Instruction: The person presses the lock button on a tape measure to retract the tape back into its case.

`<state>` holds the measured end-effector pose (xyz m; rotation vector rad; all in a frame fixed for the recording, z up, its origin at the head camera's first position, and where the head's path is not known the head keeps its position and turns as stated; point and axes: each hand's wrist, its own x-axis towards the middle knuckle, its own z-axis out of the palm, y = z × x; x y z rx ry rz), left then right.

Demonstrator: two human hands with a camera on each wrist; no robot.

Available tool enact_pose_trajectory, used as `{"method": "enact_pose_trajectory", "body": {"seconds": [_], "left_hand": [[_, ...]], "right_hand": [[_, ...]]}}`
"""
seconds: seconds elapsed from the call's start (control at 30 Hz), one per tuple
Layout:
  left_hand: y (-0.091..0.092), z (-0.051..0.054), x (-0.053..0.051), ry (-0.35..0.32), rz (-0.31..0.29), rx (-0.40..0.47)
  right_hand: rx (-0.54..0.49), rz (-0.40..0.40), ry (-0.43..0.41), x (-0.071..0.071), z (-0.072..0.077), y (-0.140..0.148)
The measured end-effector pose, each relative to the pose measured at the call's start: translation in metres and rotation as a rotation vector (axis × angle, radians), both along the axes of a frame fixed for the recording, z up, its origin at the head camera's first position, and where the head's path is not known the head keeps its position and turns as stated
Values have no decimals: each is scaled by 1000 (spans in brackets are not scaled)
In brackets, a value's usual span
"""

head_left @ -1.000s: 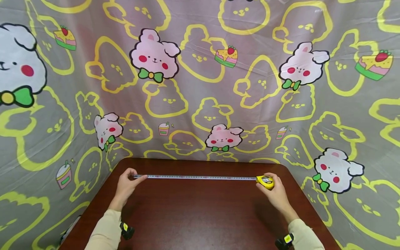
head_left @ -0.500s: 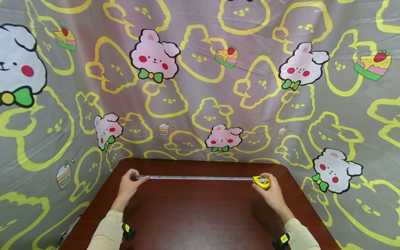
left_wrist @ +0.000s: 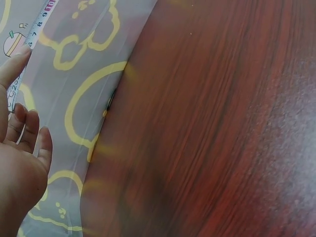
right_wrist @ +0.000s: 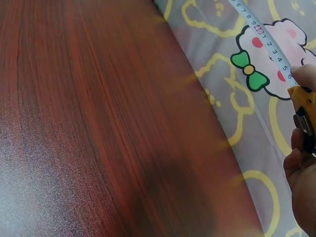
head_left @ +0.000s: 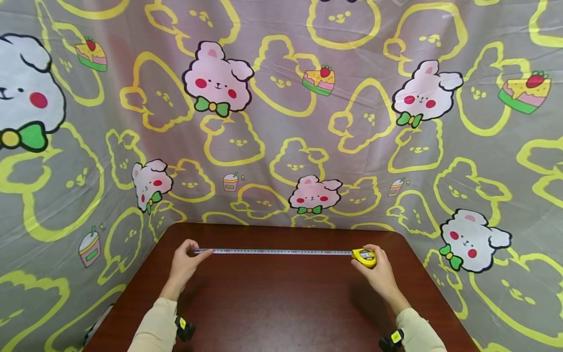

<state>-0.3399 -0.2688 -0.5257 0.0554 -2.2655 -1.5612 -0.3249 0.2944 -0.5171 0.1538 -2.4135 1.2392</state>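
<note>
A white measuring blade (head_left: 281, 253) stretches straight and level between the two hands, above the far part of the table. My left hand (head_left: 183, 262) pinches its free end between thumb and fingers; in the left wrist view the thumb lies along the printed numbers of the blade (left_wrist: 34, 37). The yellow tape measure (head_left: 365, 257) is gripped by my right hand (head_left: 381, 276), and the blade comes out of the case's left side. In the right wrist view the tape measure (right_wrist: 305, 106) sits partly out of frame, its blade showing numbers just past a red 40 mark.
Below the hands lies a dark red-brown wooden table (head_left: 281, 303) with rounded far corners. A grey curtain (head_left: 272, 127) printed with rabbits and yellow outlines hangs close behind and on both sides of it. Each wrist carries a small black camera (head_left: 184, 328).
The right hand has moved left with the tape measure, and the left hand has shifted slightly right. The stretch of blade between them has become shorter.
</note>
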Motion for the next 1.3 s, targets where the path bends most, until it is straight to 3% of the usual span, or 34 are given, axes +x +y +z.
{"method": "enact_pose_trajectory", "body": {"seconds": [0.47, 1.3], "left_hand": [[12, -5, -3, 8, -13, 8], [29, -1, -7, 38, -61, 6]], "right_hand": [[-10, 15, -15, 2, -3, -7], [-32, 37, -29, -1, -10, -28]]}}
